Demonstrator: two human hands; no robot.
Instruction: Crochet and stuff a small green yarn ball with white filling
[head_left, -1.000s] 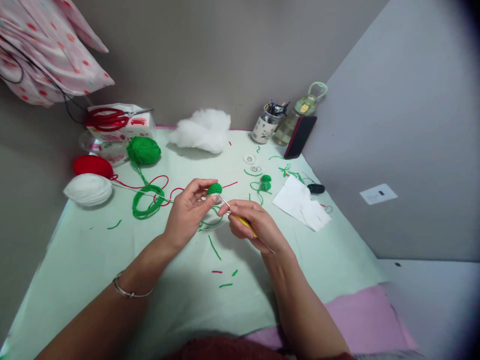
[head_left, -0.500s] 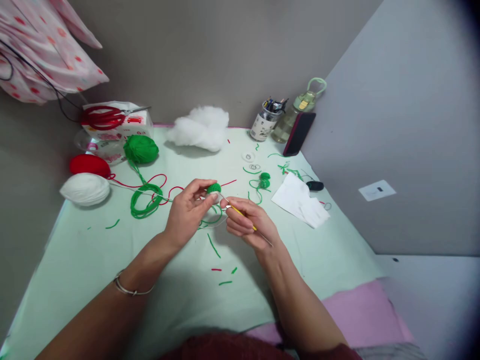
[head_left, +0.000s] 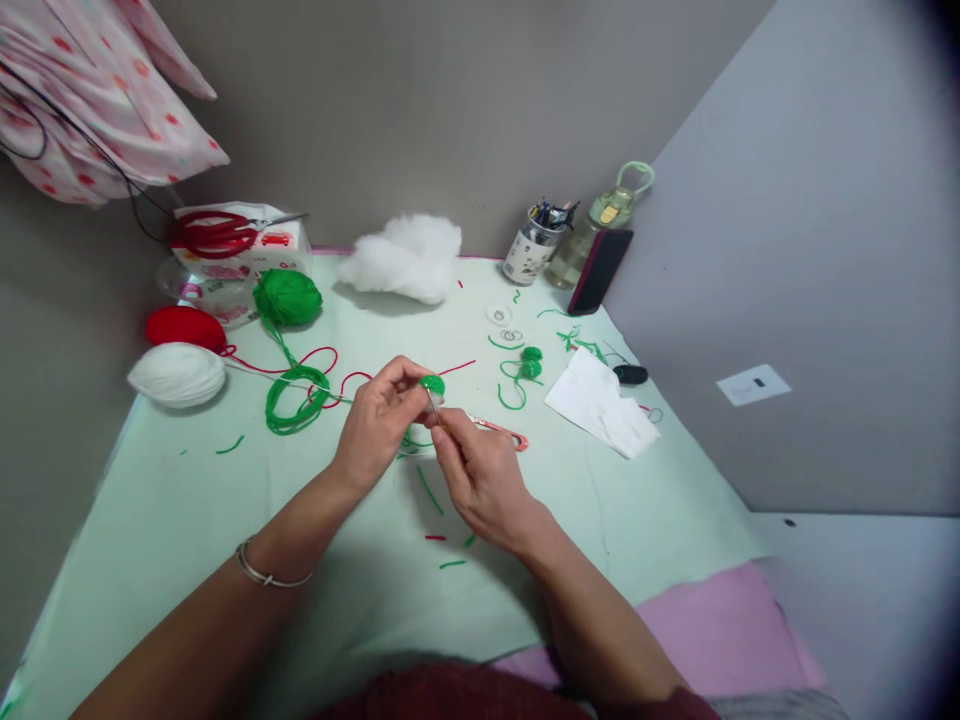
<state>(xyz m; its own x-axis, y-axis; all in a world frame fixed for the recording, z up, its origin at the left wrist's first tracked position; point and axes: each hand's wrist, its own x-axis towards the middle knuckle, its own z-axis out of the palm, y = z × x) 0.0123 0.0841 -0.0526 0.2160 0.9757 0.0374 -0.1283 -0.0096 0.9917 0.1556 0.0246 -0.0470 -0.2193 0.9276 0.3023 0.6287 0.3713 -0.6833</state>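
Note:
My left hand [head_left: 382, 415] pinches a small green-and-white crocheted piece [head_left: 433, 385] between thumb and fingertips. Closed around a crochet hook [head_left: 433, 402], my right hand [head_left: 484, 470] holds the thin metal tip against the near side of that piece; the yellow handle is hidden in the fist. Behind the right fingers a slim orange-handled tool [head_left: 510, 434] lies partly covered, perhaps small scissors. Loops of green yarn [head_left: 409, 440] show under the hands. To the right sits a pair of little green crocheted balls [head_left: 532, 362] with a yarn tail.
Green [head_left: 289, 297], red [head_left: 185, 328] and white [head_left: 176, 376] yarn balls stand left, below red scissors [head_left: 217, 234] on a box. White stuffing [head_left: 405, 258] lies at the back. A pen cup [head_left: 531, 250], bottle [head_left: 574, 255], phone [head_left: 600, 270] and white paper [head_left: 600, 405] are right.
My right hand has turned over, knuckles up, and moved slightly left, hiding the hook's yellow handle. The orange-handled tool has come into sight. My left hand keeps its pinch.

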